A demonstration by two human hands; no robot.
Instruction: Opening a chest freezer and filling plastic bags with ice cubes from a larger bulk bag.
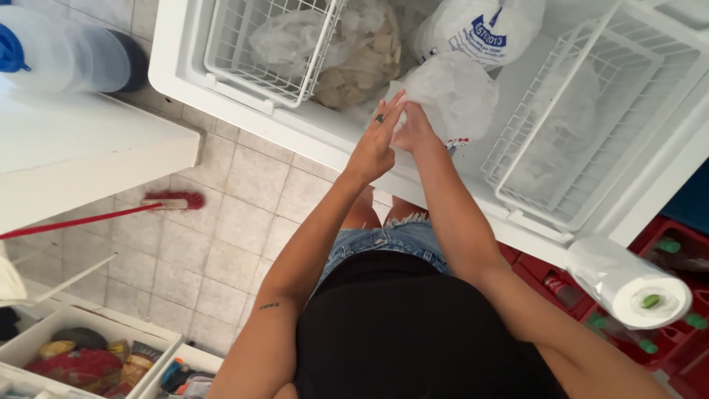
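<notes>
Standing at the open white chest freezer [244,111], both hands meeting over its front edge. Left hand [377,140] touching a clear plastic bag [450,96] with fingers stretched out flat, grip released. Right hand [415,131] pinching the bag's near side, grip clenching on the plastic. Bag resting inside the freezer between two white wire baskets [266,52], just beside a printed bag [476,29]. Roll of bags [628,284] lying at the freezer's right corner. Red broom [173,201] leaning over the tiled floor [221,251].
</notes>
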